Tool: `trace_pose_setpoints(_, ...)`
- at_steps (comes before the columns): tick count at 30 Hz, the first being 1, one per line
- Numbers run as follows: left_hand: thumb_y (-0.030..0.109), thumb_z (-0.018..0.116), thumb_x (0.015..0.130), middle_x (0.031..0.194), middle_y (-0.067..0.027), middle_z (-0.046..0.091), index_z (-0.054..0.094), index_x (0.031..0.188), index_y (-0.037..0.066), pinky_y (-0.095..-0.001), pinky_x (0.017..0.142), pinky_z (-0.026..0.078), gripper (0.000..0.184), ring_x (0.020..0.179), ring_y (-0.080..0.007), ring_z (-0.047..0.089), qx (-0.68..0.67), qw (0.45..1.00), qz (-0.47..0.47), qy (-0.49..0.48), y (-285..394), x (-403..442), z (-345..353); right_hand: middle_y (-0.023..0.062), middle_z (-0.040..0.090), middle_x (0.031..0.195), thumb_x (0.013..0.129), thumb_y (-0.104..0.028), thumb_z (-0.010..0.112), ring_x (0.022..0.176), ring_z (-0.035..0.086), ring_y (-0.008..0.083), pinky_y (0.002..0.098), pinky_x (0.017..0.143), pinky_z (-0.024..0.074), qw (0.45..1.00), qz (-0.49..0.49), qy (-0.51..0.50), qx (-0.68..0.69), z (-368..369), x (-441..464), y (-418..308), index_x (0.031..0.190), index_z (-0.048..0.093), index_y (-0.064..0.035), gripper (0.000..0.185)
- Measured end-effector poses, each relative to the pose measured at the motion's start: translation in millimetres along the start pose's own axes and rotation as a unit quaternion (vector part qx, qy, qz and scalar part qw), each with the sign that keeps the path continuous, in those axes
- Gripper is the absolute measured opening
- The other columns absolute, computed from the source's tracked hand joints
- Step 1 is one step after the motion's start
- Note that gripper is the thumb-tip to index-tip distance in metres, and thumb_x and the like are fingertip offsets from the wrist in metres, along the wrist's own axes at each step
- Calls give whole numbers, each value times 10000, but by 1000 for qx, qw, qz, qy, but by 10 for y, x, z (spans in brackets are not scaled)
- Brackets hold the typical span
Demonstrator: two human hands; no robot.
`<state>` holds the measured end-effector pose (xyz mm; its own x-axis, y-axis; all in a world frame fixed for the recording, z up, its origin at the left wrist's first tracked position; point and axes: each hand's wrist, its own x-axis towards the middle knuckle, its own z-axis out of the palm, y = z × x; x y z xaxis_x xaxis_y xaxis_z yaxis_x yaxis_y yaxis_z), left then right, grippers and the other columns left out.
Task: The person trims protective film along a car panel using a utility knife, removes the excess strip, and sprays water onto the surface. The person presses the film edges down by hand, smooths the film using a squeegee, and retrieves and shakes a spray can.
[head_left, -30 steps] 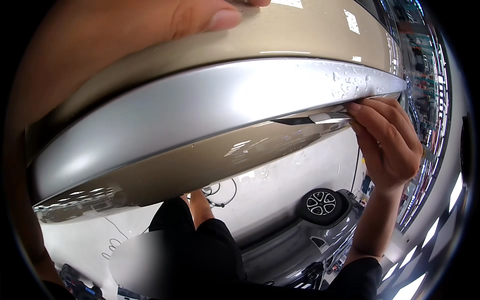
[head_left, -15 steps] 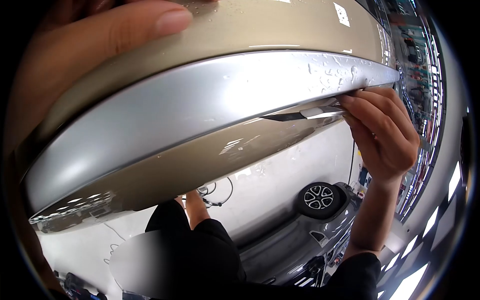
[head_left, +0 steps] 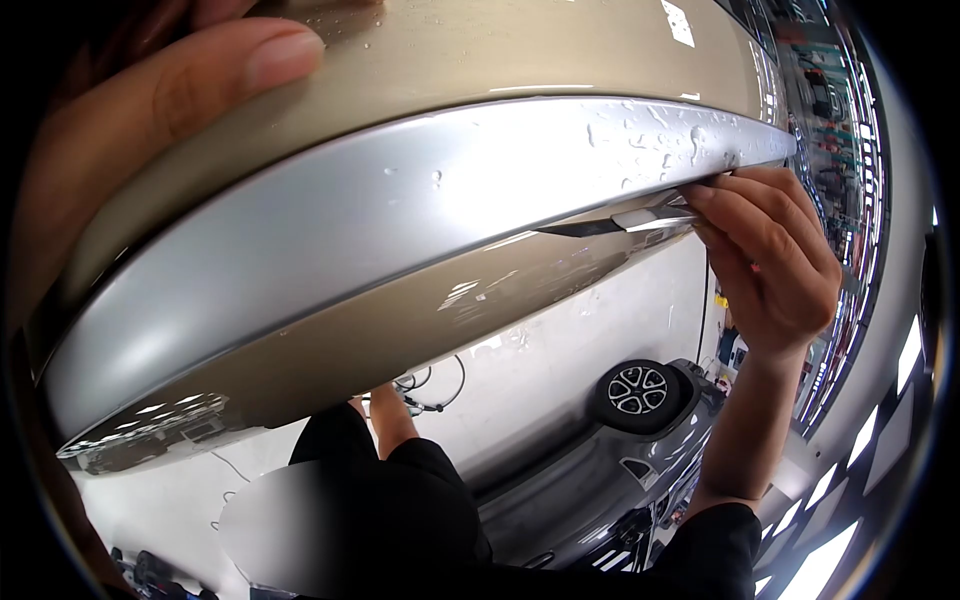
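Observation:
A silver trim strip [head_left: 300,200] curves across a beige car body panel [head_left: 450,75], with water drops over its right part. At its lower right edge, my right hand [head_left: 775,255] pinches a narrow glossy strip of what looks like clear film [head_left: 650,217], closed between thumb and fingers. The strip's dark pointed end runs left just below the trim. My left hand [head_left: 190,85] is close to the camera at the upper left, its thumb stretched out over the wet beige panel. Its other fingers are mostly cut off or in shadow.
Below, a grey car [head_left: 580,480] with a dark-tyred wheel [head_left: 638,392] stands on the pale floor [head_left: 560,350]. A thin looped cable [head_left: 460,385] lies near a person's bare legs and dark clothing [head_left: 400,500]. Stocked shelves [head_left: 835,130] line the right side.
My left hand has slid a little to the left. On the trim, the water drops show farther left. The film's pointed end has shifted slightly right, while my right hand keeps its pinch.

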<state>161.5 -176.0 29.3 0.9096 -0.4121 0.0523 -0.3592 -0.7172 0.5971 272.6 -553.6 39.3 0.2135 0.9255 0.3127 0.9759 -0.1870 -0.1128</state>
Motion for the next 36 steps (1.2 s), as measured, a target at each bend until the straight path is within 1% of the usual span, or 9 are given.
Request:
trace_pose_setpoints(11,-27,807,839,796,37,568,701,1101,-13,-174,559,292,283,631,-32,398,4,1000,3,-3,17,7,6,106,755,894,817,-29,786,786,703,206,298,636,549,1000,7,-6,10,-35,-92,32,1033,762,5,219)
trace_pose_setpoints(20,-26,808,842,795,40,564,701,1112,-16,-169,558,285,291,630,-28,391,-5,1000,4,-22,75,40,46,104,758,899,815,-26,794,815,715,208,291,665,567,1000,22,-14,-3,-97,-164,103,1033,768,-8,221)
trace_pose_setpoints(36,-25,809,846,792,44,558,700,1131,-22,-161,555,272,305,627,-21,378,3,1000,-2,-8,-12,79,71,100,753,891,779,11,800,832,714,218,307,695,570,999,34,-16,-6,-152,-271,214,1032,767,-6,255)
